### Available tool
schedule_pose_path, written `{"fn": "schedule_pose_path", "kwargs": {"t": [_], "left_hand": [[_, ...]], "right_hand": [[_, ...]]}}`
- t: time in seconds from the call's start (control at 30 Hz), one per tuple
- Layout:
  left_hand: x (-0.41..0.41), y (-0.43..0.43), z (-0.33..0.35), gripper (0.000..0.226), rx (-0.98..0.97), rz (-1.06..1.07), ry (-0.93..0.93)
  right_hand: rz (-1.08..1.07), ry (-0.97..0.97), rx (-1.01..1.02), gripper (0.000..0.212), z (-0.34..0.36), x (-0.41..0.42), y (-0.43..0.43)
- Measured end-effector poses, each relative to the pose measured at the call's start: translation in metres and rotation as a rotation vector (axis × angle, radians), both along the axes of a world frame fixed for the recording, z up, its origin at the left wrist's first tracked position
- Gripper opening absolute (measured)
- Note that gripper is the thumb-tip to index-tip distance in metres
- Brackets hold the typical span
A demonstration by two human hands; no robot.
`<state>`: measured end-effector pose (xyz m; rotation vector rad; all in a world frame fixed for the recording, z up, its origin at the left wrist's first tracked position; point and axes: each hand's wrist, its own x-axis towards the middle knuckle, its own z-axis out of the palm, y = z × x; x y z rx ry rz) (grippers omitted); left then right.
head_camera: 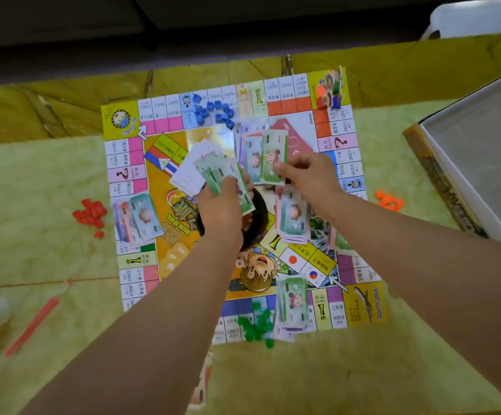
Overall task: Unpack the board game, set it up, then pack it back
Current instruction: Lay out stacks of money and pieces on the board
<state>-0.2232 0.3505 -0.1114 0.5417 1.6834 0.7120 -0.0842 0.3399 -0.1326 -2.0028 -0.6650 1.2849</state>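
Money is the matter in hand, seen from the head view. Our left hand (222,211) has its grip clamped on a fanned wad of banknotes (219,175) just above the middle of the game board (366,304), which lies open and flat on the green-covered surface (49,181). White cards (188,172) show behind the wad; we cannot tell whether that hand holds them too.

Our right hand (309,172) has its grip pinched on a green note (274,157) over the twelve o'clock pile (250,154). Three more stacks lie on the board: the nine o'clock pile (137,217), the three o'clock pile (292,217) and the six o'clock pile (292,304).

Blue houses (213,110) sit near 12 o'clock and green houses (256,326) at 6. Red houses (90,214) lie off the board at 9 and orange houses (388,200) at 3. The pawns (330,88) stand at the 1 o'clock corner, and the open box (482,151) waits beyond 3 o'clock.

We judge this to be dealing out shares during set-up, though gathering them in would look much the same. To do it well, we should:
- slide one note off the wad at a time;
- lay it flat and square on its pile;
- hold our forearms high above the three and six o'clock piles, so nothing gets swept.
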Motion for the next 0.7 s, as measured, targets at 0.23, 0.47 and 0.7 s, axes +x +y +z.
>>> {"fn": "schedule_pose_path", "kwargs": {"t": [0.23,0.47,0.7], "left_hand": [[-0.02,0.01,-0.011,0.019,-0.006,0.017,-0.013],[-0.028,0.01,-0.009,0.017,-0.07,0.067,-0.119],[-0.038,0.0,0.005,0.068,-0.119,0.216,-0.166]], "right_hand": [[0.123,-0.311,-0.121,0.018,-0.015,-0.025,0.036],[0.047,-0.26,0.079,0.025,-0.012,-0.04,0.028],[0.419,0.085,0.123,0.017,0.008,-0.058,0.004]]}}
